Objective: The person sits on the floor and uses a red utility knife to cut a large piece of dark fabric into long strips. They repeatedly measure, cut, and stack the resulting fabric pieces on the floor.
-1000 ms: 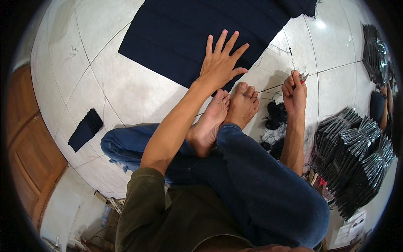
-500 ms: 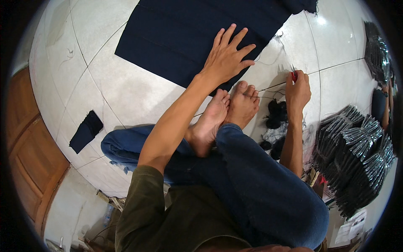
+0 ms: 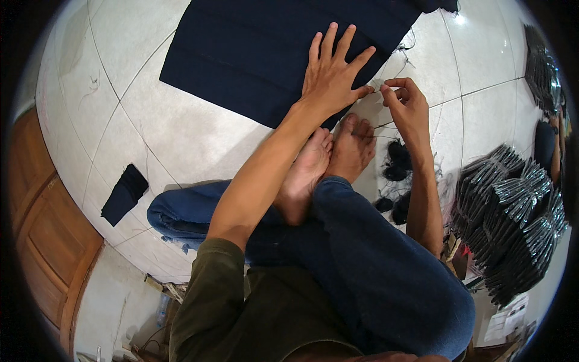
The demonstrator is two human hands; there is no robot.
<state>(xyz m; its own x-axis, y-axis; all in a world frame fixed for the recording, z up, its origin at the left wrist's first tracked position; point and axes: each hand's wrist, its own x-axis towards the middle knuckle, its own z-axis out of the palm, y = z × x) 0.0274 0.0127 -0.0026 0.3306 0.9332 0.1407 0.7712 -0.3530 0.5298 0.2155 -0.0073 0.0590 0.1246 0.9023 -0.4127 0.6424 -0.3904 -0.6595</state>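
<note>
A dark navy cloth (image 3: 241, 60) lies spread on the tiles ahead of me. My left hand (image 3: 332, 75) presses flat on its right part, fingers spread, with the thumb at the cloth's edge. Just right of that thumb, my right hand (image 3: 410, 105) pinches a fine loose thread (image 3: 379, 89) between thumb and forefinger. The red-handled snips seen in this hand earlier do not show now; the curled fingers may hide them. More loose threads hang along the cloth's right edge. My bare feet (image 3: 347, 148) rest close to its near corner.
Tangled clumps of black thread (image 3: 397, 163) lie right of my feet. Farther right are stacked bundles of dark, shiny packs (image 3: 512, 211), with another bundle (image 3: 541, 72) beyond. A small folded dark cloth (image 3: 125, 194) sits at left, near a wooden door (image 3: 51, 223).
My right hand has moved left and slightly away from me to the cloth's edge, and its snips have gone out of sight. The left hand has shifted slightly farther up the cloth.
</note>
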